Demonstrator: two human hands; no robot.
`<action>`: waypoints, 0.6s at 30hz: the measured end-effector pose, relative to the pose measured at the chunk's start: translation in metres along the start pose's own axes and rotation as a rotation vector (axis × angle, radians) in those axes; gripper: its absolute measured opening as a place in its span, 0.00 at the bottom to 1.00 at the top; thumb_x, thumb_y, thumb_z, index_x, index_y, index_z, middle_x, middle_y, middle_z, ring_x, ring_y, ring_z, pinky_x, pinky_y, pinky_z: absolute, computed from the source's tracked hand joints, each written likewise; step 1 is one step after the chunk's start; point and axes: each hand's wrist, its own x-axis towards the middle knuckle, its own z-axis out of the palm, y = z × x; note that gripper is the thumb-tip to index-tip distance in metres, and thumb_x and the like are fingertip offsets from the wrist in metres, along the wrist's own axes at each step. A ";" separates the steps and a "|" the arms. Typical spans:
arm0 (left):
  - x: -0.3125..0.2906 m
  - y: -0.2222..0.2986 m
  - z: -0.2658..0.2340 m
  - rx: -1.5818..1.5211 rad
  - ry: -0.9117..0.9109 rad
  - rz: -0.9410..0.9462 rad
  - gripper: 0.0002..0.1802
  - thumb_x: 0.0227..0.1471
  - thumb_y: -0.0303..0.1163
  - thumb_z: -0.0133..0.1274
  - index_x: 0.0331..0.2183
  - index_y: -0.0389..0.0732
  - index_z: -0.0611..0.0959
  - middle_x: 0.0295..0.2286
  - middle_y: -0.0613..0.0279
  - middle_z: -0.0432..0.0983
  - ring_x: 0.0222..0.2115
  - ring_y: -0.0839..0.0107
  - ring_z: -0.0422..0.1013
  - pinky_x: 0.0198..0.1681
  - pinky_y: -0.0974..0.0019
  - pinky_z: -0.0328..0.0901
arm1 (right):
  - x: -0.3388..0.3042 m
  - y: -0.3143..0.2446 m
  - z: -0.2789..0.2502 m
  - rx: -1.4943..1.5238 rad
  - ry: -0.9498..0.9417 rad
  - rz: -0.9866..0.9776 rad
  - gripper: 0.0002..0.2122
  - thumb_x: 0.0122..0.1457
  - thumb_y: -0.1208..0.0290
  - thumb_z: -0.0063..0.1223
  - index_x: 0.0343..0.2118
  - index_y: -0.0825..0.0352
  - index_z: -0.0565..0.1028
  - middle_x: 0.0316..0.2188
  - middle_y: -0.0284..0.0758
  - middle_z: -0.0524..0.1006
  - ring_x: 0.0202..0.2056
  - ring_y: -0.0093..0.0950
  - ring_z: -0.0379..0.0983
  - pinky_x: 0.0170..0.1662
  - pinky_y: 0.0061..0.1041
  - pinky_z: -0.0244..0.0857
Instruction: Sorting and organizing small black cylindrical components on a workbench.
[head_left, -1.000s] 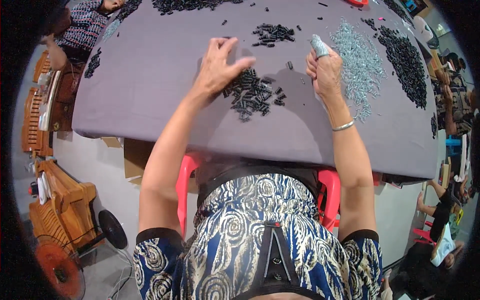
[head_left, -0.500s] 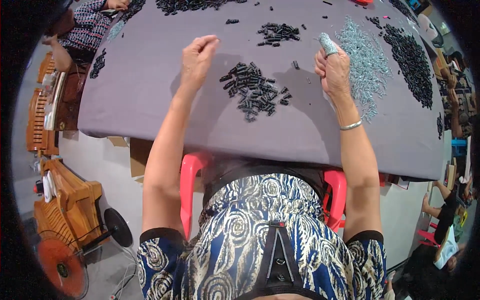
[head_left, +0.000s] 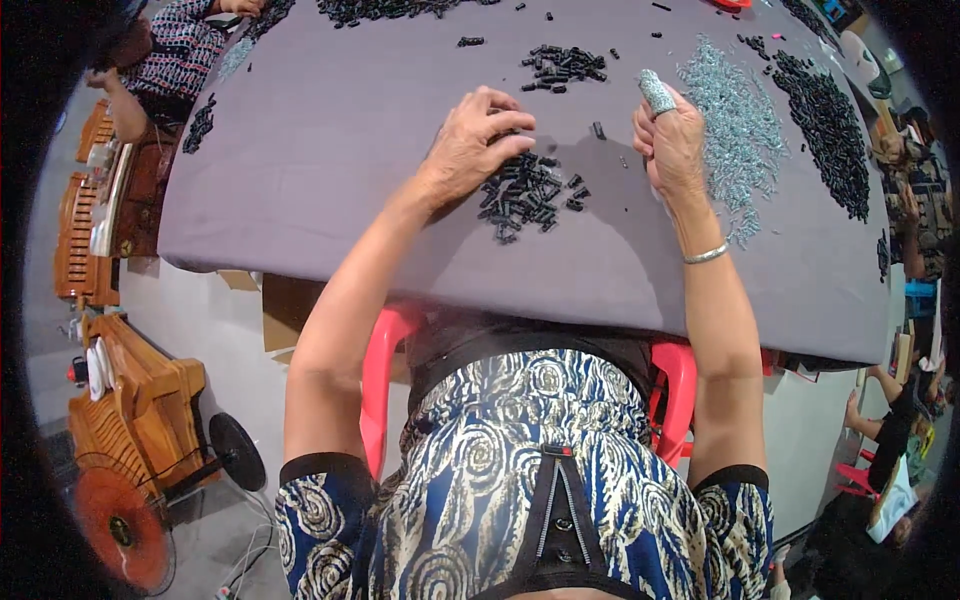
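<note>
My left hand (head_left: 478, 143) hovers at the upper left edge of a pile of small black cylindrical pieces (head_left: 522, 200). Its fingers are spread and bent downward, partly covering that pile, and nothing shows between them. To the right, my right hand (head_left: 674, 145) is closed, with the fingers curled in; whatever they may hold is hidden. A grey textured sleeve (head_left: 655, 93) covers its thumb, which points up. Just beyond this hand lies a wide spread of tiny silvery pieces (head_left: 740, 140). A lone black piece (head_left: 598, 130) rests between my hands.
A smaller black heap (head_left: 563, 68) lies farther back. Long black piles run along the right side (head_left: 822, 135) and the far edge (head_left: 385, 10) of the grey-covered table (head_left: 290, 200). Another person's arm (head_left: 125, 105) is at the far left. A fan (head_left: 120, 530) stands lower left.
My left hand has moved right from beside the black pile to over its upper left edge, and its pinched fingers have spread. My right hand has stayed nearly in place.
</note>
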 end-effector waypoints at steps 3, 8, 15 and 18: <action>0.004 -0.006 0.002 0.259 -0.096 0.098 0.10 0.46 0.33 0.54 0.34 0.46 0.81 0.39 0.61 0.68 0.42 0.61 0.63 0.47 0.61 0.58 | 0.000 0.000 0.001 -0.009 -0.013 0.002 0.11 0.61 0.70 0.42 0.21 0.62 0.63 0.13 0.22 0.55 0.14 0.12 0.47 0.14 0.13 0.42; 0.007 -0.028 -0.011 -0.038 0.090 -0.100 0.14 0.50 0.32 0.52 0.40 0.38 0.77 0.38 0.60 0.68 0.40 0.66 0.66 0.45 0.68 0.60 | 0.002 0.003 -0.007 0.046 -0.030 -0.009 0.10 0.60 0.69 0.45 0.22 0.62 0.65 0.13 0.21 0.56 0.14 0.11 0.48 0.14 0.12 0.43; -0.003 -0.054 -0.040 -0.387 0.290 -0.363 0.13 0.56 0.31 0.46 0.42 0.36 0.77 0.38 0.64 0.72 0.39 0.74 0.68 0.45 0.71 0.62 | 0.002 0.005 -0.006 0.053 -0.043 0.009 0.09 0.60 0.69 0.46 0.22 0.61 0.67 0.13 0.19 0.56 0.14 0.10 0.48 0.14 0.12 0.42; -0.003 -0.054 -0.046 -0.556 0.324 -0.451 0.12 0.56 0.29 0.45 0.40 0.34 0.77 0.37 0.61 0.73 0.39 0.74 0.70 0.45 0.71 0.65 | 0.003 0.008 -0.008 0.059 -0.035 0.012 0.08 0.60 0.69 0.46 0.23 0.61 0.67 0.14 0.19 0.56 0.14 0.10 0.47 0.14 0.12 0.41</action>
